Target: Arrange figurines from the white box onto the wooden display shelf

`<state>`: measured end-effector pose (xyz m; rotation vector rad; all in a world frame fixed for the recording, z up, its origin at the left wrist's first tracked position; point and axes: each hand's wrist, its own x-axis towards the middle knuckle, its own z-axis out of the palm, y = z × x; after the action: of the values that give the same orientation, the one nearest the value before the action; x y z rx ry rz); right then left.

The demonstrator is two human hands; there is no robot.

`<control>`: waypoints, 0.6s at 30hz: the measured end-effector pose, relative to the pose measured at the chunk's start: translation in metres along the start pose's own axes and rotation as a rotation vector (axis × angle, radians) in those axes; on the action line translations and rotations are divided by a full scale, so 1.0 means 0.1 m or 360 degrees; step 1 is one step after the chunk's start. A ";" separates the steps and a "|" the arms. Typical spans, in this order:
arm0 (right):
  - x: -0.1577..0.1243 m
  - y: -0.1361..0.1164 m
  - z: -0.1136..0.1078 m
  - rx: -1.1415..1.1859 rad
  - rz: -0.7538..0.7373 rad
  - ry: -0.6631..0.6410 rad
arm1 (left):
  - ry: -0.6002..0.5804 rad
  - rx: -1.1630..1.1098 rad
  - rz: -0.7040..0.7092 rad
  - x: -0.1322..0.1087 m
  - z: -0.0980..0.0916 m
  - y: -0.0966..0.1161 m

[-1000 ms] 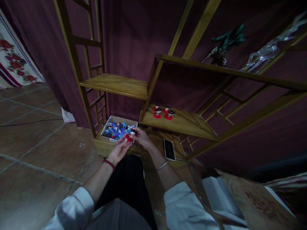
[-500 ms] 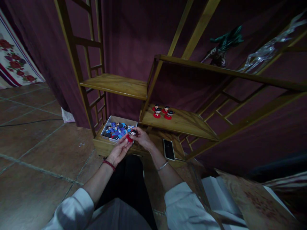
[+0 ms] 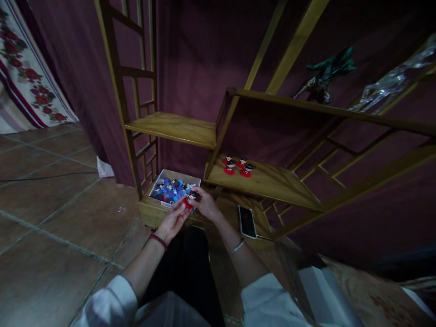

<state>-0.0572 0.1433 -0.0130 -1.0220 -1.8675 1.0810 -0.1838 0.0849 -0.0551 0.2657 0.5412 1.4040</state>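
A small black-haired figurine with a red base (image 3: pixel 188 202) is held between my two hands. My left hand (image 3: pixel 174 220) grips the red base from below, and my right hand (image 3: pixel 205 204) pinches the figurine's upper part from the right. Just behind them, an open white box (image 3: pixel 157 184) holds many small figurines with blue, purple and black parts. Several similar figurines on red bases (image 3: pixel 246 171) stand grouped on the middle wooden shelf (image 3: pixel 272 184).
A phone (image 3: pixel 247 221) lies on the lowest shelf to the right. A higher shelf (image 3: pixel 173 127) juts out at left. Green and clear ornaments (image 3: pixel 332 68) stand upper right. A white box (image 3: pixel 320 290) sits at lower right.
The whole view has shifted, so the shelves and box appear slightly lower and further right. Both hands still hold the red-based figurine, which looks slightly turned.
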 end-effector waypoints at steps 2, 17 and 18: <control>0.01 -0.02 0.01 -0.0074 0.0013 0.0012 | 0.0012 -0.0009 0.0000 0.00 0.00 0.01; -0.08 -0.13 0.04 -0.0030 0.0073 0.0083 | 0.0086 -0.0007 0.0068 -0.02 0.04 -0.02; -0.09 -0.12 0.04 -0.0034 0.0073 0.0082 | 0.0085 -0.0005 0.0068 -0.02 0.04 -0.03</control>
<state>-0.0598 0.1303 -0.0052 -1.0996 -1.8261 1.0536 -0.1792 0.0826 -0.0532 0.2389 0.5798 1.4565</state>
